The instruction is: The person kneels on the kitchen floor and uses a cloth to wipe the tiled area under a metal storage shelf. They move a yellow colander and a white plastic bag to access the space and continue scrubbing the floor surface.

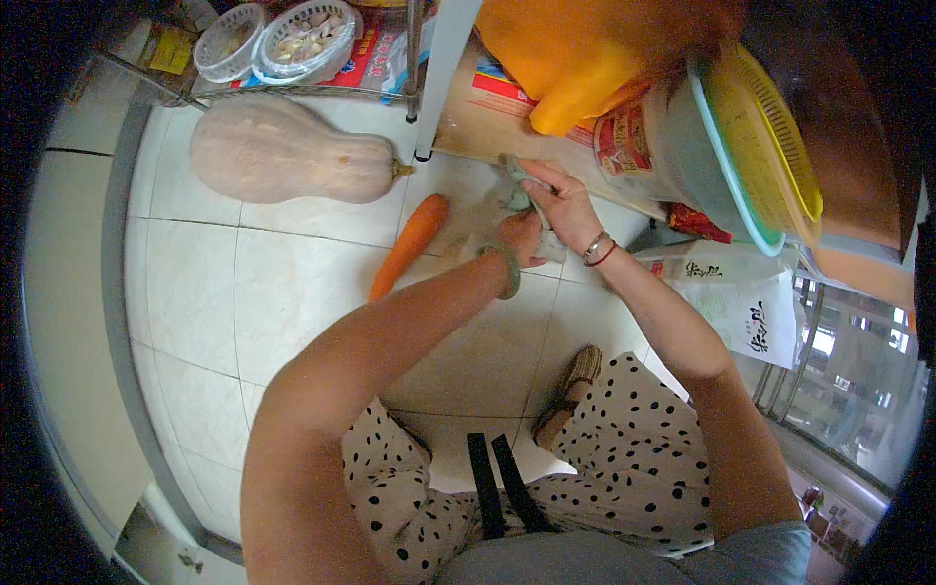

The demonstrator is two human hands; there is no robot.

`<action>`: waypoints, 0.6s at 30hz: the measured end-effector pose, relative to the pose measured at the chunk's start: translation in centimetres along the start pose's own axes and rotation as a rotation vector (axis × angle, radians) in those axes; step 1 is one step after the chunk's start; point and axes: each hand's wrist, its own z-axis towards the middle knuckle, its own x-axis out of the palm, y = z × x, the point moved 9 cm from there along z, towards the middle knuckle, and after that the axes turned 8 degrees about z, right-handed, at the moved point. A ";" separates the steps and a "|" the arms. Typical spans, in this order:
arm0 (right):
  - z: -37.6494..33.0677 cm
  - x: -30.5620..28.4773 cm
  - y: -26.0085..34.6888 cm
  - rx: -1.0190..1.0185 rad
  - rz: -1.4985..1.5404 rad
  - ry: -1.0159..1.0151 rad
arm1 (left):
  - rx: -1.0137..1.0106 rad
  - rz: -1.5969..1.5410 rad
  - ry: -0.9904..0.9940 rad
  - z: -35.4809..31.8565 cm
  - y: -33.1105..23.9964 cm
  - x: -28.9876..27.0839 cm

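Observation:
Both hands meet low over the tiled floor, around a crumpled pale-green plastic bag (515, 195). My left hand (520, 236) is closed on its lower part, with a bangle at the wrist. Above it, my right hand (567, 207) pinches the bag's upper part between thumb and fingers. What the bag holds, if anything, I cannot make out. To the left of my hands a large orange carrot (411, 244) lies on the floor. Farther left rests a pale butternut squash (292, 154), its stem pointing toward my hands.
A wire shelf at the far left carries white plastic baskets (310, 70), one with garlic. The shelf's metal leg (413, 83) stands behind the squash. Basins and a yellow colander (780, 136) stack at the right, beside an orange cloth or bag (595, 49). A white bag (746, 302) stands nearer.

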 end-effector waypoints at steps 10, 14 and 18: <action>2.6 2.3 0.1 -0.061 -1.019 0.093 | 0.311 1.012 -0.591 0.4 -7.6 -8.3; 3.0 2.6 0.1 -0.066 -1.100 0.024 | 0.194 1.316 -0.378 -1.4 -8.6 -8.9; 4.5 3.2 0.2 0.018 -1.127 0.016 | 0.086 1.508 -0.335 -3.2 -9.8 -8.9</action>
